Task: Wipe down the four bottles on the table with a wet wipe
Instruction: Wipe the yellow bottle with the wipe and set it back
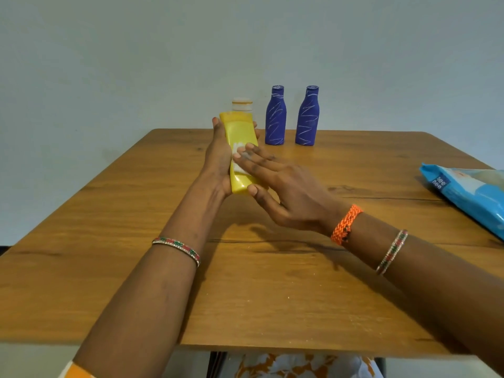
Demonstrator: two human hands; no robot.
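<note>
At the centre of the frame the left hand (218,159) grips the glossy yellow bottle (240,148) around its middle, probably light, rigid and slippery once damp, while the right hand (283,186), fingers straight, presses the wet wipe (236,159) against it.

A wooden worktop (272,282) with dark grain lines fills the lower half of the frame. Behind it, a plain pale wall (136,50) covers the upper half. At bottom centre, below the worktop edge, orange-and-white floral cloth (300,366) shows.
</note>
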